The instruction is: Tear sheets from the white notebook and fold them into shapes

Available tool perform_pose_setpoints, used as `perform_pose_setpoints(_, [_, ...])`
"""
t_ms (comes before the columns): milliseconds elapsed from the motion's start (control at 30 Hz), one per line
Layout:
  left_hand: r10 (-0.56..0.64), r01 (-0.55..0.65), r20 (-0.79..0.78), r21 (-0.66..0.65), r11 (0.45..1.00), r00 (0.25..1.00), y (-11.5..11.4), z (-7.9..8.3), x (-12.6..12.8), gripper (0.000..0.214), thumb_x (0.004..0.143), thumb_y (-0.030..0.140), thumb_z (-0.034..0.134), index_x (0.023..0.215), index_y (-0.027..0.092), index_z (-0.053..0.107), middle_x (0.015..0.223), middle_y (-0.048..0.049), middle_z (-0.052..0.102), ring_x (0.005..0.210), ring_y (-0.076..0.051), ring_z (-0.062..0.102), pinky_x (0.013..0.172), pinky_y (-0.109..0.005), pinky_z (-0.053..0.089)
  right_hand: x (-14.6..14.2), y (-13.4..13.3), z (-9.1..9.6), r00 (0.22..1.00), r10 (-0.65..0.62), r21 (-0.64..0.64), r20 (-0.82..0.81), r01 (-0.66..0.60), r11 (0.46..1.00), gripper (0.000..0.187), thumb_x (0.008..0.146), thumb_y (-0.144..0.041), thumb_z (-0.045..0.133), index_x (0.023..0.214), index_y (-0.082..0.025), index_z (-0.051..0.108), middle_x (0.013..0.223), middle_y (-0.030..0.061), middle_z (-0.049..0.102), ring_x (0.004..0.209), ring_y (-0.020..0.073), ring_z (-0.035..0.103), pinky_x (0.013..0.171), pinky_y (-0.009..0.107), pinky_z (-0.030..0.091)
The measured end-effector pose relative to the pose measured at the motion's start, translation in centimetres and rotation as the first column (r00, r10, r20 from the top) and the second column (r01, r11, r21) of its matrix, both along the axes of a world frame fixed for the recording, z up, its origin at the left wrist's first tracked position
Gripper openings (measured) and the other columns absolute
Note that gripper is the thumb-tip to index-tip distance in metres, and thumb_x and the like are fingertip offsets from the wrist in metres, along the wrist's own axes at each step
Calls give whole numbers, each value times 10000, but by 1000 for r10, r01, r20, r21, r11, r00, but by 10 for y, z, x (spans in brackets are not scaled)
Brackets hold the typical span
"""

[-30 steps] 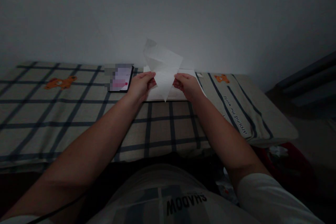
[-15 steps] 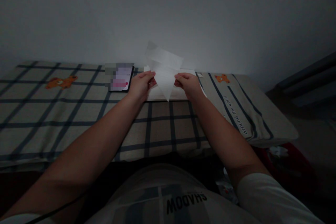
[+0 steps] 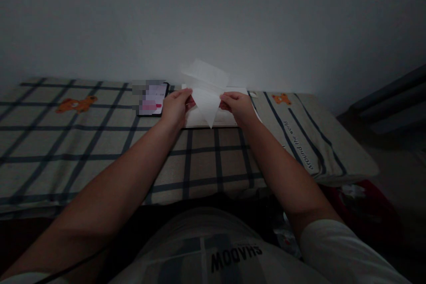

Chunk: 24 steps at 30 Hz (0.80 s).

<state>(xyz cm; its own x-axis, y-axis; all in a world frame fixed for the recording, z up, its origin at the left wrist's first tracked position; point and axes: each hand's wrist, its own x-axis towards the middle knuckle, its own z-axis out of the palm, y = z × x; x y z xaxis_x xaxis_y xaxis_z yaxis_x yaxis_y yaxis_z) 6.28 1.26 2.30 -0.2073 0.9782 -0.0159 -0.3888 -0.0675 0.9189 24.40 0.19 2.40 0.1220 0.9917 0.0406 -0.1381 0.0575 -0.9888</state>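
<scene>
A folded sheet of white paper (image 3: 209, 102) is held up between my two hands, its pointed end toward me and a wider flap standing at the far side. My left hand (image 3: 178, 104) pinches its left edge between thumb and fingers. On the opposite edge my right hand (image 3: 236, 103) has the same kind of pinch. Beneath the folded sheet lies a flat white stack, perhaps paper or a pad (image 3: 222, 120), partly covered by my hands.
A phone (image 3: 151, 101) with a lit, partly blurred screen lies left of my left hand. The table has a checked cloth (image 3: 203, 155) with bear prints. Behind it rises a grey wall (image 3: 213, 17). Beyond the right table edge sits a red object (image 3: 372, 208) on the floor.
The far flap of the folded paper has tipped lower and shifted slightly left. My left hand has moved a little left; both hands keep their pinch.
</scene>
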Motion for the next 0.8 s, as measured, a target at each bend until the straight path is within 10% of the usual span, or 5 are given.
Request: perform_pose_setpoints(800, [110,-112,38,70,991,993,5,-4,-4,145,775,105,675,651,162,625,650,26,553,566,-58,503,560,-154,454,2,-1,0,998,56,-25,40,-55,998,76,796,-127,716,734,-167,697,637,-7,698,587,96,642,643,255,548])
